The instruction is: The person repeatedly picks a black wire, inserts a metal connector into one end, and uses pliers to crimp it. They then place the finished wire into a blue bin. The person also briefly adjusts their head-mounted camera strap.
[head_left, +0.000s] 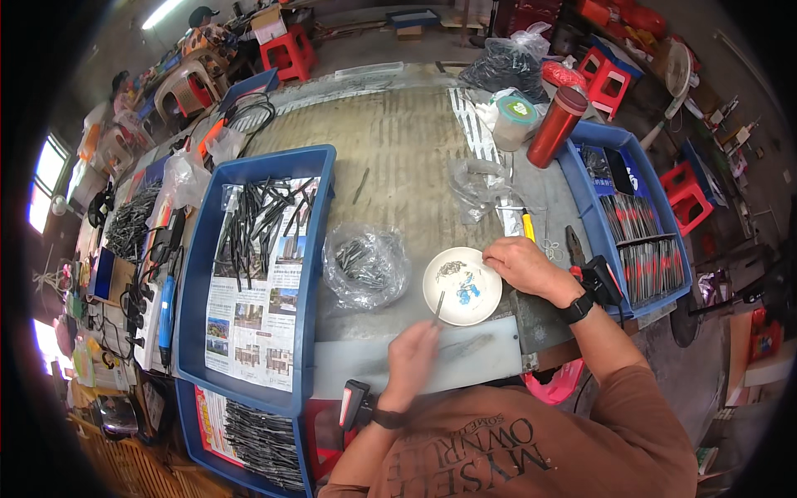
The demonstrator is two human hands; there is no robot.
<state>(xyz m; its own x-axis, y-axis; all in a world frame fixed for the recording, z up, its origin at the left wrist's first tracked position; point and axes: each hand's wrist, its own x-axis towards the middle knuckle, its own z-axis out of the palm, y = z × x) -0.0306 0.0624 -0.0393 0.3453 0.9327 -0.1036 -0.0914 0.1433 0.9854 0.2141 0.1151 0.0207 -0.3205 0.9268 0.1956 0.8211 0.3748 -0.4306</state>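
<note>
A round white dish stands before me with small silvery metal bits and small blue pieces in it. My left hand, a little blurred, is closed on a thin dark grey rod whose tip reaches over the dish's near left edge. At the dish's upper right rim is my right hand, its fingertips pinched together; whatever they hold is too small to make out. Left of the dish lies an open clear plastic bag of small metal parts. A white board lies beneath my left hand.
A blue tray lined with newspaper holds black strips on the left; another blue tray sits below it. At right are pliers, a yellow-handled screwdriver, a red flask and a blue bin of packed pieces. Two people sit far left.
</note>
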